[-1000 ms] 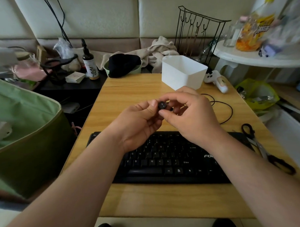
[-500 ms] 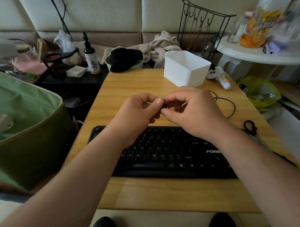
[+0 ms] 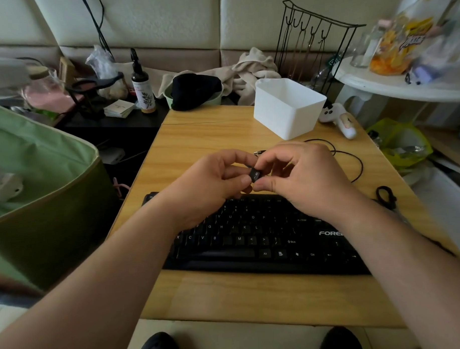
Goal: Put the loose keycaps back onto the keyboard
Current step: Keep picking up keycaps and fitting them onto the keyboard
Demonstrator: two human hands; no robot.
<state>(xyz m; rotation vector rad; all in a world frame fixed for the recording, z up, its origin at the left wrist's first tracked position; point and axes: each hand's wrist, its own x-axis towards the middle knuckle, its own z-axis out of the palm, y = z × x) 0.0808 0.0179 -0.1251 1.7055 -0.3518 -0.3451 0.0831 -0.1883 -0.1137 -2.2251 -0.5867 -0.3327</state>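
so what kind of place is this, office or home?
Most likely a home living space, not an office: a small wooden table pushed against a padded cream sofa back, crumpled beige cloth behind it, and a snack bag on a white side table.

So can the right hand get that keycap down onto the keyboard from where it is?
Probably yes: the right hand pinches the keycap with the left hand just above the keyboard, whose keys below lie uncovered.

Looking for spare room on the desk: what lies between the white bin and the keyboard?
Head view: both hands, left hand and right hand, pinching a keycap, plus a black cable.
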